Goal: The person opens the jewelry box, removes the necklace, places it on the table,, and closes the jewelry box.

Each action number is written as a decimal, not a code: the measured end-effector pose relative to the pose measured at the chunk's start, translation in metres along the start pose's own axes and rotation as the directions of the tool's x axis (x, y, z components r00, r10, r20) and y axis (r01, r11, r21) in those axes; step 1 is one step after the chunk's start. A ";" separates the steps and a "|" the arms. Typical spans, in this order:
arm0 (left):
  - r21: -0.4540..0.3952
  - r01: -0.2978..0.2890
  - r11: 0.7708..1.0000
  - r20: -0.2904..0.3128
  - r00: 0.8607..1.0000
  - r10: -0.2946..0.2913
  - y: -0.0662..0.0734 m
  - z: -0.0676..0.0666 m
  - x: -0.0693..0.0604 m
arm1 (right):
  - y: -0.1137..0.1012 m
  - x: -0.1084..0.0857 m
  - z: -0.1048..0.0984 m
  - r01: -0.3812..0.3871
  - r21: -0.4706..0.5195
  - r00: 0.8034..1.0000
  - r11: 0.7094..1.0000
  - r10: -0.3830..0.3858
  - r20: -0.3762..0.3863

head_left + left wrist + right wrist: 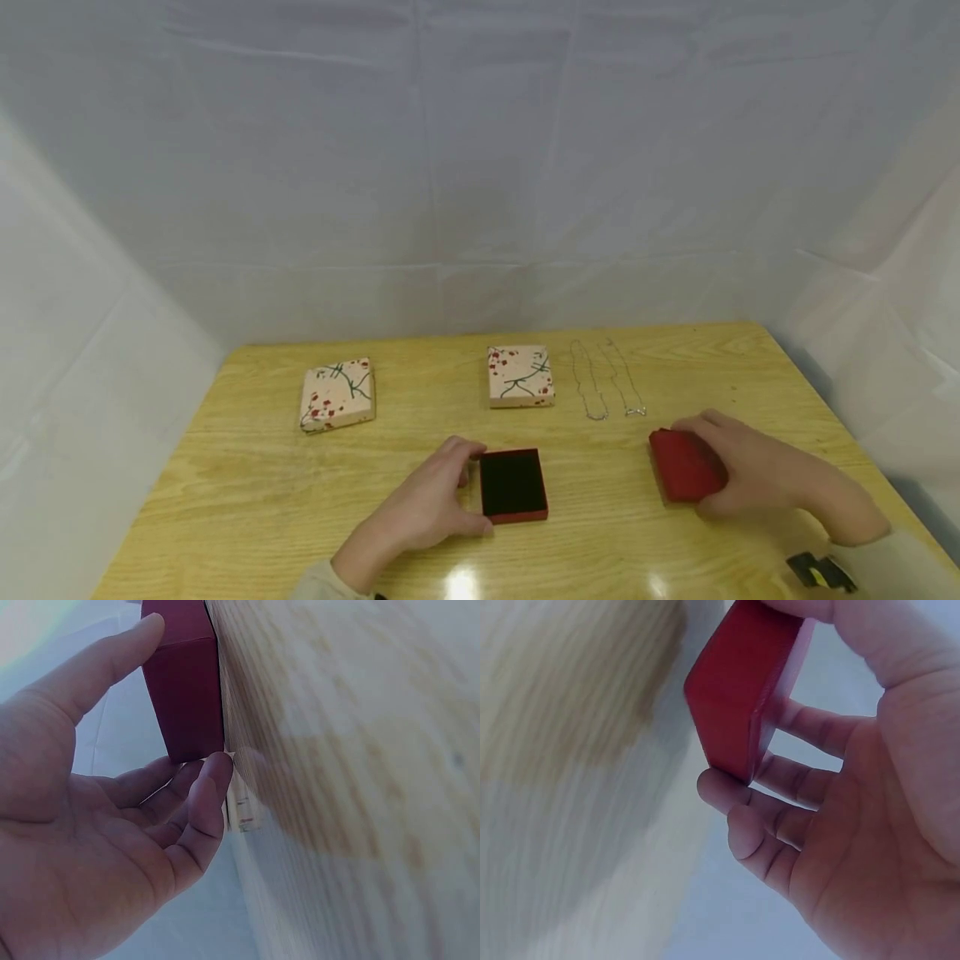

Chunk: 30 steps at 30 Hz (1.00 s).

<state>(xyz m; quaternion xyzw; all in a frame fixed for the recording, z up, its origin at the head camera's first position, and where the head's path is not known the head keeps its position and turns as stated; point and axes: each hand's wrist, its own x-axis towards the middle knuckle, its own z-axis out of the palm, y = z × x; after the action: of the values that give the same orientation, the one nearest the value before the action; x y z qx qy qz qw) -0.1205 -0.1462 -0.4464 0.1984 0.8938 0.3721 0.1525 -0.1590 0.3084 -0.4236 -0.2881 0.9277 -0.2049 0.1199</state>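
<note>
A red square box base (513, 486) with a black pad inside sits on the table at the middle front. My left hand (427, 500) holds it from its left side, thumb at the near corner and fingers at the far one. In the left wrist view, the thumb lies against the red wall of the base (187, 690). Off to the right, my right hand (757, 467) grips a red box lid (686, 467), tilted. The right wrist view shows this lid (735, 682) between thumb and fingers, held off the tabletop.
Two cream boxes with red blossoms and green branches lie farther back, one box (337, 396) at left and another box (521, 377) near the middle. Beside the latter, two thin chain necklaces (596, 416) are laid out lengthwise. White cloth (480, 167) surrounds the wooden table (247, 500).
</note>
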 end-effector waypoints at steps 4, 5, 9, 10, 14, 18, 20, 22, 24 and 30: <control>-0.004 0.002 1.000 0.000 1.000 -0.002 0.000 0.000 0.000 | -0.014 0.007 -0.001 0.018 -0.010 1.000 1.000 -0.018 -0.016; -0.003 0.002 1.000 0.000 1.000 -0.002 0.000 0.000 0.000 | -0.017 0.009 -0.001 0.022 -0.011 1.000 1.000 -0.022 -0.017; -0.002 0.008 1.000 0.001 1.000 -0.008 0.001 0.000 0.000 | -0.030 0.018 0.000 0.031 -0.019 0.999 0.999 -0.031 -0.010; -0.003 0.010 1.000 0.002 1.000 -0.010 0.001 0.000 0.000 | -0.032 0.021 0.001 0.033 -0.021 0.999 0.999 -0.033 -0.006; -0.006 0.008 1.000 0.001 1.000 -0.008 0.002 0.000 0.000 | -0.043 0.030 0.004 0.054 -0.017 0.999 0.998 -0.054 0.000; 0.001 -0.006 1.000 -0.008 1.000 0.006 0.002 0.001 0.001 | -0.055 0.038 0.005 0.056 0.000 0.998 0.998 -0.056 0.012; 0.004 -0.010 1.000 -0.013 1.000 0.010 0.002 0.002 0.001 | -0.061 0.042 0.005 0.057 0.008 0.998 0.998 -0.057 0.017; 0.004 -0.011 1.000 -0.013 1.000 0.011 0.002 0.002 0.002 | -0.067 0.046 0.005 0.065 0.010 0.998 0.998 -0.065 0.018; 0.001 -0.011 1.000 -0.012 1.000 0.011 0.003 0.003 0.003 | -0.072 0.050 0.007 0.067 0.009 0.997 0.998 -0.067 0.024; 0.000 -0.008 1.000 0.000 1.000 0.008 0.005 0.004 0.004 | -0.085 0.062 0.014 0.074 -0.001 0.996 0.997 -0.074 0.041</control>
<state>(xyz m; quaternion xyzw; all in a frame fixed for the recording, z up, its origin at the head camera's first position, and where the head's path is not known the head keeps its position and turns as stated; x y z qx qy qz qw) -0.1215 -0.1386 -0.4456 0.2019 0.8930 0.3728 0.1509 -0.1628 0.2047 -0.4043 -0.3268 0.9139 -0.2021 0.1308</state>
